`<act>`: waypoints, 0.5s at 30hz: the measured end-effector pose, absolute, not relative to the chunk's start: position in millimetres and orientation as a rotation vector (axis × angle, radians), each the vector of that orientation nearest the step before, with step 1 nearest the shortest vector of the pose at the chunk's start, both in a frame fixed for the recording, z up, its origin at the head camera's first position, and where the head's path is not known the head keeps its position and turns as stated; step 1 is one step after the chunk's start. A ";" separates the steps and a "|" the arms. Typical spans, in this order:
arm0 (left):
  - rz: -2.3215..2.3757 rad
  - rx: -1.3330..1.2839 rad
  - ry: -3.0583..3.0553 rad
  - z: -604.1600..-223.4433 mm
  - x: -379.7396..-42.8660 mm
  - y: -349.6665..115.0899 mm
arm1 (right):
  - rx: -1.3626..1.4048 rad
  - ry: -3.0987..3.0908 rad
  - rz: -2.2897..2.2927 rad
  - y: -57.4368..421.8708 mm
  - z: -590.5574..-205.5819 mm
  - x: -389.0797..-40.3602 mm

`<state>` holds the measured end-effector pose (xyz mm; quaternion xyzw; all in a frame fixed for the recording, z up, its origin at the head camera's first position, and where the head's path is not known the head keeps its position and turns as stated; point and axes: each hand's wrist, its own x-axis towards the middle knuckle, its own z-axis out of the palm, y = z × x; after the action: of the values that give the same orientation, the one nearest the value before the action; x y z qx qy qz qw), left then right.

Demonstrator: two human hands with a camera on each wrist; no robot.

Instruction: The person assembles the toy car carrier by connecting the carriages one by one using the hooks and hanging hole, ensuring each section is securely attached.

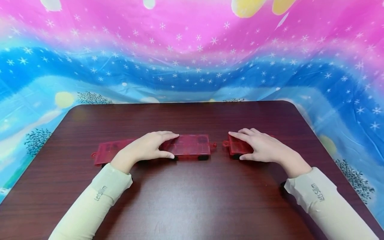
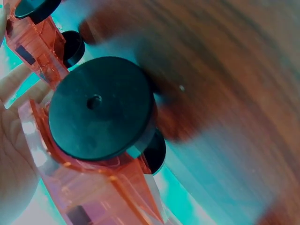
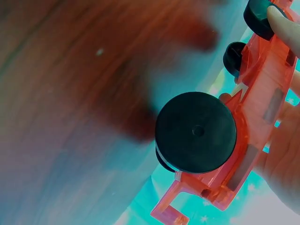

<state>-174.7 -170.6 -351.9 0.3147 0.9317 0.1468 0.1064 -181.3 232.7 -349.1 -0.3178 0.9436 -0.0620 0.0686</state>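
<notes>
My left hand (image 1: 147,146) grips the near end of a translucent red toy car base (image 1: 192,145) with black wheels, thumb on the front side and fingers over the far side. Under that wrist a second red car base (image 1: 109,151) stands in line with it, partly hidden, its black wheel (image 2: 101,108) large in the left wrist view. To the right, my right hand (image 1: 267,146) holds another red car base (image 1: 240,146) from above, mostly covering it. Its loop (image 1: 226,143) faces the middle base's hook (image 1: 214,145) across a small gap. In the right wrist view its wheel (image 3: 196,132) shows.
All the car bases stand on a dark reddish-brown wooden table (image 1: 186,196) with rounded far corners. A pink and blue snowflake-patterned cloth (image 1: 192,60) hangs behind the table and along its sides.
</notes>
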 end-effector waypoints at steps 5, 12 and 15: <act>0.433 0.923 2.746 -352.3 -175.5 -170.5 | -0.971 2.842 -0.196 228.2 -347.5 -181.9; 0.448 0.931 2.743 -352.4 -174.3 -170.1 | -0.994 2.829 -0.214 223.6 -348.3 -182.6; 0.453 0.928 2.744 -352.7 -174.6 -170.1 | -1.000 2.827 -0.228 221.9 -347.9 -182.7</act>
<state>-174.6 -170.1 -352.7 0.3146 0.9308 0.1538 0.1045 -182.7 221.9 -347.9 -0.3318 0.9379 -0.0755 0.0672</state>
